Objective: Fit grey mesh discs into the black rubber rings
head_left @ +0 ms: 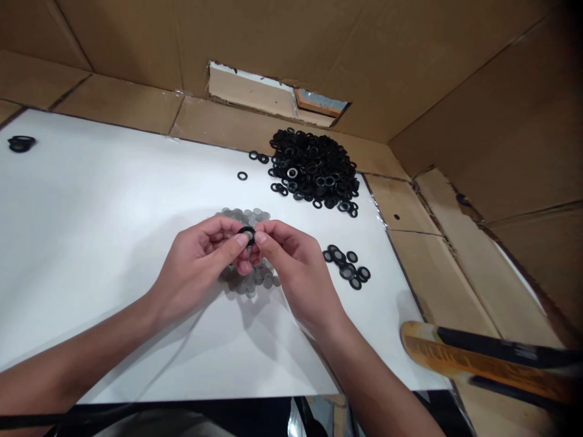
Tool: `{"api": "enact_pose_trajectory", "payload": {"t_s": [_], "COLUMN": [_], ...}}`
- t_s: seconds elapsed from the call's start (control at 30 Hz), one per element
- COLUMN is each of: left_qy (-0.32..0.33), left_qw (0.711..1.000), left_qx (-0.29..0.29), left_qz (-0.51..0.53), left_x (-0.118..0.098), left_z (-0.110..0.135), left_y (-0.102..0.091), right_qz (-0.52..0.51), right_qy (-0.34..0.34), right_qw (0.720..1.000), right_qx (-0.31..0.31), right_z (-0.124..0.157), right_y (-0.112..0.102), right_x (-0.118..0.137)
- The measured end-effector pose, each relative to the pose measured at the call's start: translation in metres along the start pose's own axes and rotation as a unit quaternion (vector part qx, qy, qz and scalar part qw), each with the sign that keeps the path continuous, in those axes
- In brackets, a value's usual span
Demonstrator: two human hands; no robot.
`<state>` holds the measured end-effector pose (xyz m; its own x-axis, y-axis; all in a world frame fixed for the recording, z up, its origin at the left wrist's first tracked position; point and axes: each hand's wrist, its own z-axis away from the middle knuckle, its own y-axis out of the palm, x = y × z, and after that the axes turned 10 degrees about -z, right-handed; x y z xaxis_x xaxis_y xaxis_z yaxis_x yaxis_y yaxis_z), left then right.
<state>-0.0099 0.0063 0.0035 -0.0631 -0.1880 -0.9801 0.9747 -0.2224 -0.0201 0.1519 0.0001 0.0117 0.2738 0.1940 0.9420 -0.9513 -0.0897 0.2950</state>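
Both my hands meet over the middle of the white sheet (91, 230). My left hand (200, 258) and my right hand (291, 261) pinch one small black ring (247, 233) between thumbs and fingertips. Under and behind the hands lies a heap of small grey mesh discs (246, 216). A large pile of black rings (314, 167) sits farther back to the right. A small cluster of black rings (348, 267) lies just right of my right hand.
Cardboard walls (478, 109) and flaps surround the sheet. Two stray black rings (242, 176) lie left of the big pile, and a few more (20, 143) at the far left edge. An orange and black object (483, 358) lies at the lower right.
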Motion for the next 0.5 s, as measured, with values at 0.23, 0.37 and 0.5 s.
{"api": "enact_pose_trajectory", "payload": {"t_s": [0.23, 0.37, 0.5], "left_qy": [-0.005, -0.011, -0.004], "left_qw": [1.000, 1.000, 0.999], "left_qx": [0.002, -0.009, -0.011], "left_qz": [-0.015, -0.026, -0.041], "left_x": [-0.0004, 0.0029, 0.0054], "left_z": [0.0011, 0.0016, 0.0016], "left_y": [0.0012, 0.0008, 0.0014], "right_qz": [-0.017, 0.114, 0.181], "right_qy": [0.010, -0.073, -0.131], "right_qw": [1.000, 0.991, 0.974], "right_qx": [0.018, -0.004, -0.021], "right_z": [-0.0017, 0.0006, 0.0019], "right_y": [-0.0052, -0.0027, -0.0031], "right_x": [-0.0027, 0.0001, 0.0024]}}
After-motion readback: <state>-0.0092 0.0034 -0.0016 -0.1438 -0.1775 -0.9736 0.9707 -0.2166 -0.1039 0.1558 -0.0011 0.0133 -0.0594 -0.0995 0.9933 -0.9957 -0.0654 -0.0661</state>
